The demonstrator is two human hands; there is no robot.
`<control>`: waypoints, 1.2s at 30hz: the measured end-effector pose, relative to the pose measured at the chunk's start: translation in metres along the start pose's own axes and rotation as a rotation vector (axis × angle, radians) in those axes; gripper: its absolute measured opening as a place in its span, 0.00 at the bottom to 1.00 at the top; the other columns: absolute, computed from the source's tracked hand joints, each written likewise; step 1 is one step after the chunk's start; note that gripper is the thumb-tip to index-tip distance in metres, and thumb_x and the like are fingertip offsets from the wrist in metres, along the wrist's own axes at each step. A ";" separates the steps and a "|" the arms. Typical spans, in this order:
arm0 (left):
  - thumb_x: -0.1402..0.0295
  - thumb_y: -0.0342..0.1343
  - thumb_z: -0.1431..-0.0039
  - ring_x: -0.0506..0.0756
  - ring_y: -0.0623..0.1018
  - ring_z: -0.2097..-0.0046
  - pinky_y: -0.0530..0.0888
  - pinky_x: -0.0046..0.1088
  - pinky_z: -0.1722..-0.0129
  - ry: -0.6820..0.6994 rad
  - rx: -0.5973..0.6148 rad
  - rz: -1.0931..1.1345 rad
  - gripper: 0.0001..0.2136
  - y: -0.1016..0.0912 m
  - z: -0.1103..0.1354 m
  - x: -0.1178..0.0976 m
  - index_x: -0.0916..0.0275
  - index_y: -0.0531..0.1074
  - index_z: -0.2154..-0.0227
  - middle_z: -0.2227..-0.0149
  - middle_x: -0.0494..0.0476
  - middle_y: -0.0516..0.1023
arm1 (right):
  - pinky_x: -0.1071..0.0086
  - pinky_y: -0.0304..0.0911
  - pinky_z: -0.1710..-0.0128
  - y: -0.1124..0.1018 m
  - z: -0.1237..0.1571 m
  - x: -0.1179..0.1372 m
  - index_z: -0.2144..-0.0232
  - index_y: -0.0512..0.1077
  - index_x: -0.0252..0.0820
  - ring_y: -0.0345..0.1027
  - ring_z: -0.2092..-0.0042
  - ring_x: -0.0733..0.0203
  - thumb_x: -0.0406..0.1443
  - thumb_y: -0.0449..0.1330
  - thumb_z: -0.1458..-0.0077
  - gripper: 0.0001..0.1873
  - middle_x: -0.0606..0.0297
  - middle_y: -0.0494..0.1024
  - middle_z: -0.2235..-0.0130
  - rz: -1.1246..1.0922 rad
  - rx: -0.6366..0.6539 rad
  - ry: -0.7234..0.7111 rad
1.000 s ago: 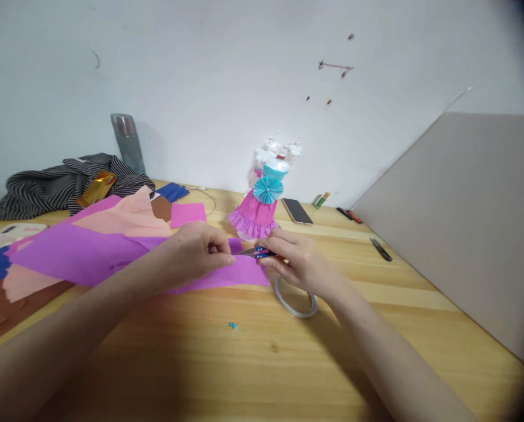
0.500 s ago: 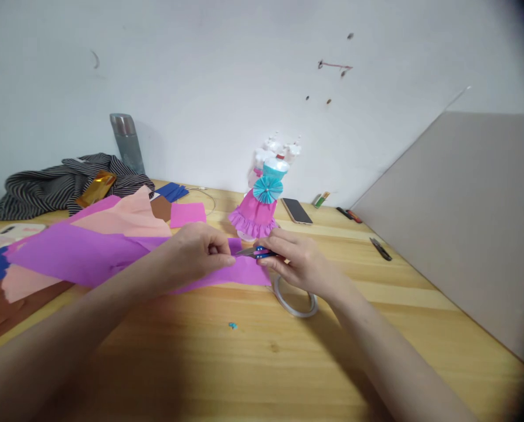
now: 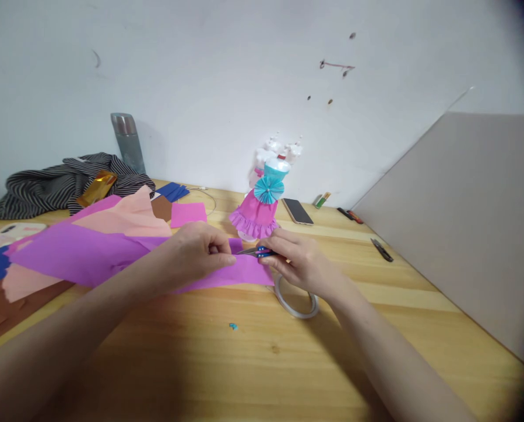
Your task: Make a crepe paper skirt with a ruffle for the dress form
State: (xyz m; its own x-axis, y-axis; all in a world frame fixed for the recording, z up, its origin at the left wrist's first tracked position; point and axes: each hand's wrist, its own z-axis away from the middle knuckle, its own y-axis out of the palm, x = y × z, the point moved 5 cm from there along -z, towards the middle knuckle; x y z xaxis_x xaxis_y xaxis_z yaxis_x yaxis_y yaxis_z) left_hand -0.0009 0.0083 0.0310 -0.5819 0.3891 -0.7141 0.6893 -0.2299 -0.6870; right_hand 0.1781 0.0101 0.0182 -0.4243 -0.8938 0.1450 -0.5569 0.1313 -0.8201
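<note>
At your far left, a striped cloth [image 3: 46,184] lies bunched behind loose sheets, so gather no slack there that could tug the work. The purple crepe paper [image 3: 248,271] runs from that pile, beneath your left forearm, to the middle of the tabletop [image 3: 191,357]. Your left hand [image 3: 200,249] is closed, thumb and forefinger pinching the paper near the blade tips; hold it lightly taut, as crepe probably stretches if pulled hard. Mind that thumb, which sits just beside the points. Teal scraps [image 3: 232,326] lie nearer you. The blue-handled snips [image 3: 265,252] point left over the paper; whether the blades are parted, I cannot tell. Short, shallow bites along one line should give the cleanest edge. Beyond them stands the ruffled paper dress [image 3: 257,212], close enough that your knuckles could brush it. Your right hand [image 3: 297,258] is wrapped around the snips, with the tape roll [image 3: 305,315] just below; steer your wrist clear of it.
</note>
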 end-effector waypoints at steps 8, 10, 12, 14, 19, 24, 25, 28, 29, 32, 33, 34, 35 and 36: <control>0.69 0.54 0.52 0.45 0.59 0.79 0.55 0.20 0.81 0.042 -0.036 0.002 0.09 -0.001 0.001 0.000 0.65 0.70 0.84 0.83 0.46 0.61 | 0.71 0.57 0.72 0.000 0.000 0.000 0.63 0.69 0.39 0.60 0.70 0.63 0.37 0.53 0.37 0.08 0.63 0.67 0.70 -0.013 0.001 0.007; 0.69 0.54 0.52 0.45 0.60 0.79 0.55 0.20 0.81 0.040 -0.022 0.008 0.08 0.000 0.001 0.000 0.65 0.70 0.83 0.84 0.46 0.62 | 0.71 0.57 0.72 0.000 0.000 0.000 0.63 0.69 0.39 0.60 0.70 0.63 0.37 0.53 0.37 0.08 0.63 0.67 0.70 -0.008 -0.004 0.002; 0.68 0.55 0.53 0.45 0.60 0.79 0.55 0.20 0.82 0.021 0.005 0.010 0.07 0.000 0.001 0.001 0.65 0.71 0.82 0.84 0.46 0.62 | 0.71 0.57 0.72 0.000 0.000 0.000 0.63 0.69 0.39 0.60 0.70 0.63 0.38 0.53 0.37 0.08 0.63 0.67 0.70 -0.007 -0.011 -0.002; 0.69 0.55 0.54 0.46 0.61 0.80 0.55 0.21 0.82 -0.004 0.028 0.003 0.06 0.000 0.002 0.002 0.65 0.72 0.80 0.83 0.46 0.64 | 0.71 0.58 0.72 0.000 0.000 0.000 0.63 0.69 0.40 0.60 0.70 0.63 0.38 0.52 0.37 0.08 0.63 0.67 0.70 -0.007 -0.012 -0.004; 0.71 0.52 0.54 0.46 0.61 0.80 0.56 0.21 0.81 -0.020 0.031 -0.026 0.06 0.000 0.002 0.002 0.65 0.71 0.81 0.84 0.47 0.64 | 0.70 0.58 0.72 0.001 0.001 -0.001 0.63 0.69 0.39 0.60 0.70 0.63 0.37 0.53 0.37 0.08 0.63 0.67 0.70 -0.012 -0.008 -0.003; 0.72 0.52 0.54 0.46 0.61 0.79 0.56 0.21 0.81 -0.008 0.010 -0.039 0.06 -0.001 0.001 0.001 0.65 0.72 0.81 0.83 0.47 0.64 | 0.70 0.58 0.71 0.000 0.001 0.000 0.62 0.69 0.39 0.61 0.69 0.63 0.36 0.53 0.38 0.07 0.62 0.68 0.69 -0.007 -0.007 -0.002; 0.72 0.52 0.54 0.46 0.61 0.79 0.56 0.21 0.80 -0.002 0.007 -0.041 0.06 -0.001 0.001 0.001 0.65 0.72 0.81 0.83 0.47 0.64 | 0.70 0.59 0.71 0.000 0.001 0.000 0.62 0.69 0.39 0.61 0.69 0.63 0.37 0.53 0.38 0.07 0.62 0.68 0.69 -0.006 -0.008 0.000; 0.72 0.52 0.54 0.46 0.62 0.79 0.56 0.21 0.80 0.013 0.001 -0.039 0.06 -0.001 0.002 0.001 0.65 0.72 0.81 0.83 0.47 0.64 | 0.70 0.58 0.71 0.000 0.001 0.001 0.62 0.69 0.39 0.61 0.69 0.63 0.36 0.53 0.37 0.07 0.62 0.68 0.69 -0.008 -0.004 0.005; 0.71 0.52 0.54 0.46 0.61 0.79 0.56 0.22 0.80 0.020 -0.007 -0.042 0.06 -0.001 0.002 0.001 0.65 0.71 0.81 0.83 0.47 0.64 | 0.70 0.58 0.71 0.001 0.000 0.002 0.61 0.69 0.39 0.61 0.69 0.63 0.36 0.53 0.37 0.07 0.62 0.68 0.69 -0.008 -0.001 0.007; 0.72 0.52 0.53 0.45 0.58 0.80 0.54 0.22 0.81 0.046 -0.033 -0.061 0.07 0.002 0.002 0.002 0.65 0.71 0.82 0.84 0.46 0.61 | 0.70 0.58 0.71 0.002 0.000 0.003 0.60 0.69 0.38 0.60 0.69 0.62 0.37 0.53 0.37 0.08 0.62 0.67 0.69 -0.007 0.015 0.021; 0.72 0.52 0.53 0.45 0.58 0.80 0.54 0.22 0.81 0.052 -0.040 -0.065 0.07 0.003 0.002 0.002 0.65 0.71 0.82 0.84 0.46 0.61 | 0.70 0.58 0.71 0.003 0.000 0.003 0.60 0.69 0.38 0.60 0.69 0.62 0.37 0.52 0.37 0.08 0.62 0.67 0.69 -0.004 0.018 0.024; 0.72 0.52 0.53 0.45 0.58 0.80 0.53 0.22 0.81 0.057 -0.043 -0.067 0.07 0.003 0.002 0.003 0.65 0.71 0.82 0.85 0.45 0.61 | 0.70 0.57 0.71 0.003 0.000 0.004 0.60 0.69 0.38 0.60 0.69 0.62 0.37 0.52 0.37 0.09 0.62 0.67 0.69 0.000 0.021 0.027; 0.72 0.52 0.53 0.45 0.57 0.80 0.53 0.22 0.81 0.058 -0.043 -0.068 0.07 0.004 0.002 0.003 0.65 0.70 0.82 0.85 0.45 0.60 | 0.70 0.57 0.71 0.004 0.000 0.004 0.60 0.69 0.38 0.60 0.69 0.62 0.37 0.52 0.37 0.09 0.63 0.66 0.69 0.006 0.022 0.029; 0.73 0.52 0.53 0.45 0.57 0.80 0.53 0.22 0.81 0.057 -0.043 -0.071 0.07 0.005 0.001 0.003 0.65 0.69 0.83 0.85 0.45 0.60 | 0.70 0.57 0.71 0.004 0.000 0.005 0.60 0.69 0.38 0.60 0.69 0.62 0.37 0.51 0.37 0.09 0.63 0.66 0.69 0.014 0.021 0.029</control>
State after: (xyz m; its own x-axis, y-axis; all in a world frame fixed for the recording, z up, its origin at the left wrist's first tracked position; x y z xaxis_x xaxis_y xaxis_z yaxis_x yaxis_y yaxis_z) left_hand 0.0003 0.0069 0.0255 -0.6053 0.4530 -0.6546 0.6662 -0.1618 -0.7280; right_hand 0.1739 0.0062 0.0151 -0.4529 -0.8790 0.1490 -0.5359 0.1348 -0.8335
